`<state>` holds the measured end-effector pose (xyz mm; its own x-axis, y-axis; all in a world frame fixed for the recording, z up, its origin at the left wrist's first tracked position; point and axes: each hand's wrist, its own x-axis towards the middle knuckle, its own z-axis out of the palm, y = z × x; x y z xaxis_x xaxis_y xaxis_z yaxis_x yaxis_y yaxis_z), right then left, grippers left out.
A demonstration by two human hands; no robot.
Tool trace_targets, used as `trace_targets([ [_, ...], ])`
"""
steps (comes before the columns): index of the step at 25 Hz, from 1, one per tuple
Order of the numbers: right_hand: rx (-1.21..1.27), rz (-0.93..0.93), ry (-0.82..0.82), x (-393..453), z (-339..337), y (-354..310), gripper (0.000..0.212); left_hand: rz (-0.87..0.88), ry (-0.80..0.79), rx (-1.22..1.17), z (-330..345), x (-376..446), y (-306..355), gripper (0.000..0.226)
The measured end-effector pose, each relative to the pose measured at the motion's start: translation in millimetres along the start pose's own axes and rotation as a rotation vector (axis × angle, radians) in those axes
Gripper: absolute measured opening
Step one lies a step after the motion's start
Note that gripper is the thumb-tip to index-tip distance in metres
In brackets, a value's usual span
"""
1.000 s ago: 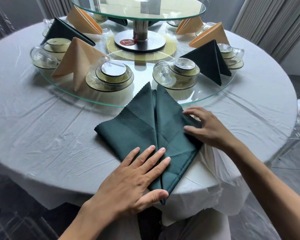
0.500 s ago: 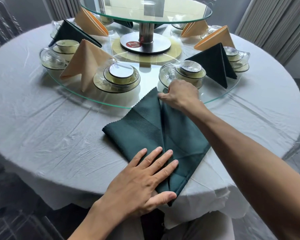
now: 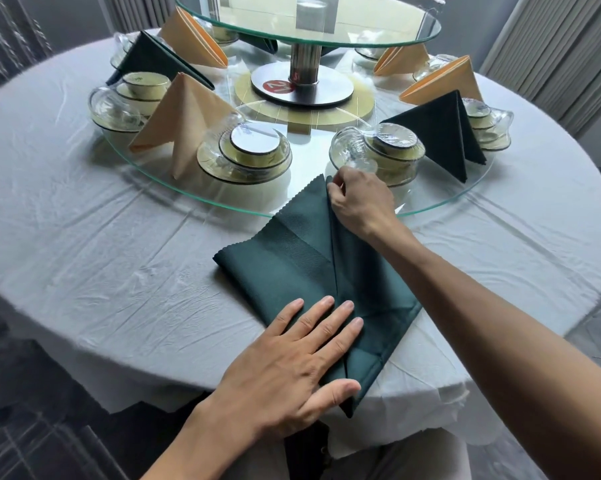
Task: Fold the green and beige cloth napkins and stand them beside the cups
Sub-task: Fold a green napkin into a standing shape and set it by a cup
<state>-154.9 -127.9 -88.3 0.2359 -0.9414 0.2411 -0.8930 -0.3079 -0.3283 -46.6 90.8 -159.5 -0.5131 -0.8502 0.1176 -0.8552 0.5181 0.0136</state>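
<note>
On the round table with a white wrinkled tablecloth [image 3: 84, 237], a standing beige cloth napkin folded into a peaked tent [image 3: 183, 117] sits on the left part of the clear glass turntable [image 3: 195, 199], just beside a stacked glass cup set [image 3: 245, 155]. The flat dark green cloth napkin [image 3: 306, 261] lies at the table's near edge, its long axis running from that edge toward the turntable, its pointed tip over the glass rim. The left hand [image 3: 292, 368] presses flat on the near end, fingers straight and spread. The right hand [image 3: 359, 202] pinches the far tip with curled fingers. Further right stands a folded dark green napkin [image 3: 437, 133].
</note>
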Motion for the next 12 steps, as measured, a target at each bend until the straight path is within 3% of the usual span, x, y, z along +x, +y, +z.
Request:
trace_targets([
  [8,0.133,-0.062,-0.046,-12,4,13,0.029,-0.033,0.065,-0.078,-7,23,11,0.052],
  [12,0.406,-0.15,0.036,-64,-17,13,0.03,-0.044,0.037,-0.022,4,23,13,0.057],
])
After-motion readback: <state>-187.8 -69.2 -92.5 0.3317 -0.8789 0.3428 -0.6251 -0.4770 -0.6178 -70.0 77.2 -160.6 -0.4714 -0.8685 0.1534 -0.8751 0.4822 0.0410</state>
